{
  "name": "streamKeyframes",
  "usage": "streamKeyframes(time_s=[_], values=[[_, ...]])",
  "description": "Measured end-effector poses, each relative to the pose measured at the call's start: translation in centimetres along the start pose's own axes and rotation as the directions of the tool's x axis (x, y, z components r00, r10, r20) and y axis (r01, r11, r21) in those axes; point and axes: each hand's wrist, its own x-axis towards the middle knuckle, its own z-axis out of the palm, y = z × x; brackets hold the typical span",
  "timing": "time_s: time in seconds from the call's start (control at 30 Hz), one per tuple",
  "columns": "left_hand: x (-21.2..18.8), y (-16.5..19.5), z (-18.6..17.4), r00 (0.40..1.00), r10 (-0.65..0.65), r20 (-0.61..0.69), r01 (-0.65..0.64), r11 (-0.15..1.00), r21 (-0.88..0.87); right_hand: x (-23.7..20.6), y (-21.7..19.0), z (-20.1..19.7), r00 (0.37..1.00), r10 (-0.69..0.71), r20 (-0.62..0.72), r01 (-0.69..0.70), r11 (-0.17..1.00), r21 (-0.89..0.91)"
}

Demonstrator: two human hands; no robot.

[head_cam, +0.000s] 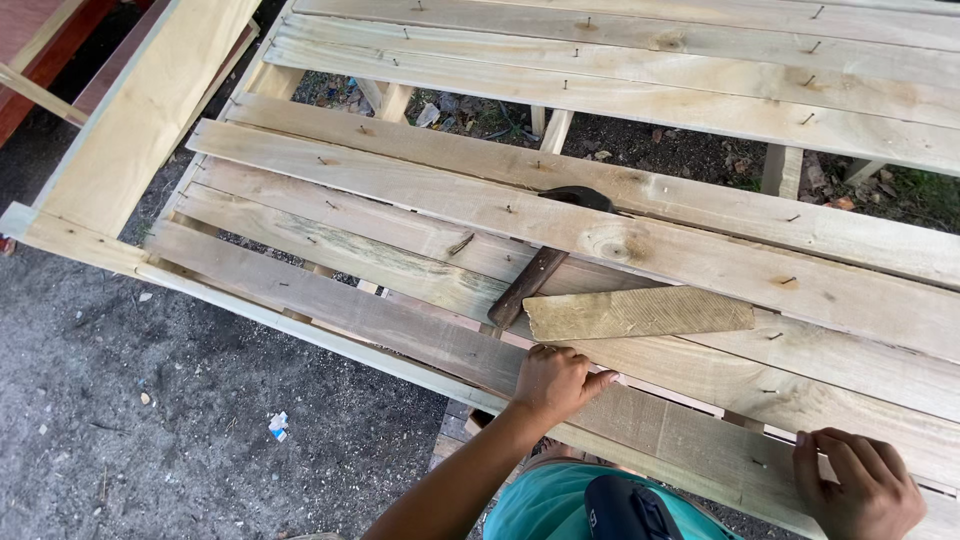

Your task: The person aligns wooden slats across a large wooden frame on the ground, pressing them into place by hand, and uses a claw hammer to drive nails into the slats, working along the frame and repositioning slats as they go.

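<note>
The left hand (553, 383) presses with curled fingers on the near slat (400, 325) of the wooden frame (700, 80), holding nothing. The right hand (860, 485) grips the near edge, fingers bent over it. The hammer (545, 265) lies unused between slats, beside a short rough board (640, 312). Many nails (788, 281) stand half driven, so the nailing looks unfinished

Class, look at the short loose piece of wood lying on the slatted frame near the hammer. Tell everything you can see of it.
The short loose piece of pale, rough-sawn wood is a flat offcut with a greenish-yellow, weathered face marked by slanting saw lines. Its left end is cut roughly square; its right end is cut at a slant. It lies flat, nearly level across the picture, on the pale wooden slats, its left end close to the dark wooden hammer handle. No hand touches it; the left hand rests just below it.
</note>
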Motion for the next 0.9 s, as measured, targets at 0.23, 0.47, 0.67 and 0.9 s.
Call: streamKeyframes(time_s=[0.23, 0.47, 0.67, 0.9], values=[[-0.3, 0.0, 0.1, 0.995, -0.029, -0.097, 0.030, 1.000, 0.004, 5.9, -10.7, -1.8, 0.928, -0.352, -0.125, 0.374, 0.880, 0.294], [-0.3, 0.6, -0.2, 0.979, -0.113, -0.168, 0.116, 0.993, 0.010, 9.1, -16.7, -2.0, 0.864, -0.465, -0.194, 0.503, 0.767, 0.399], [-0.7, 0.6, 0.6, 0.972, -0.122, -0.201, 0.133, 0.990, 0.037, 9.4, -18.4, -1.1, 0.855, -0.502, -0.132, 0.504, 0.742, 0.442], [-1.1, 0.9, 1.3, 0.964, -0.127, -0.234, 0.134, 0.991, 0.017, 9.3, -18.9, 0.1, 0.800, -0.601, 0.009, 0.526, 0.708, 0.470]])
